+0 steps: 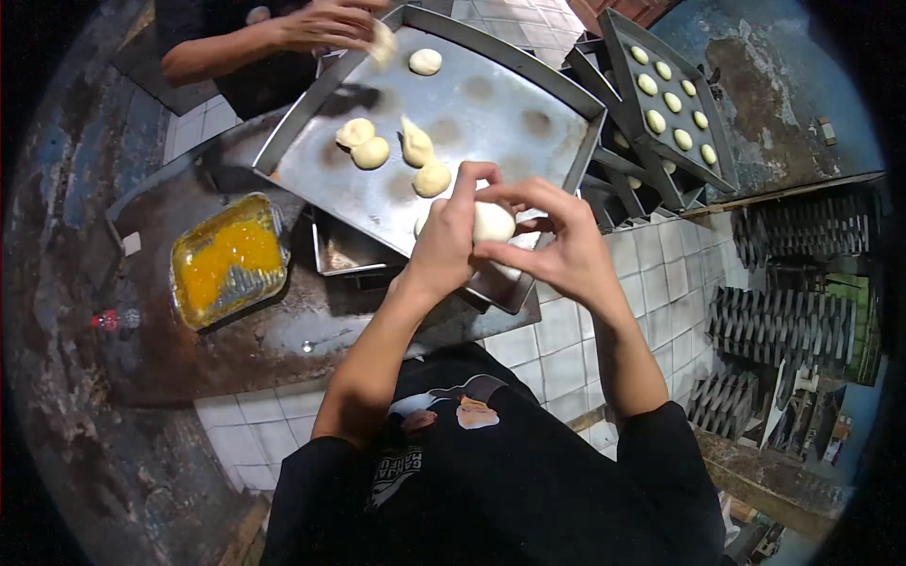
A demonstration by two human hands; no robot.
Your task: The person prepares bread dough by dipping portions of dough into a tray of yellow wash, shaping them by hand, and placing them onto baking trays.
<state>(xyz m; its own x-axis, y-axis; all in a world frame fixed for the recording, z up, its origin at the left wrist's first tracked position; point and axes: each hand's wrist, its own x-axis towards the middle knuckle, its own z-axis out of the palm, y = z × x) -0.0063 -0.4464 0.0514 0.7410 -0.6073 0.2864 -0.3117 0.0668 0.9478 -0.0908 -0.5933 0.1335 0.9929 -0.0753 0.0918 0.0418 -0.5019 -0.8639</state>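
Between my two hands, over the near right corner of a metal baking tray [510, 99], is a pale ball of dough [493, 224]. My left hand [447, 231] curls against its left side. The fingers and thumb of my right hand [557, 241] pinch it from the right. Part of another pale dough piece shows just left of my left hand, mostly hidden. Farther up the tray lie a joined pair of dough balls [362, 144], a pointed dough piece [415, 143] touching a round one [432, 177], and a single dough ball [425, 62].
Across the tray, a co-worker's hand [335, 24] holds a piece of dough [382, 45]. A foil-lined tray of yellow liquid [226, 264] stands on the worn table at left. At upper right, a tray with several dough balls [672, 101] rests on stacked trays. Dark metal racks [783, 325] stand at right.
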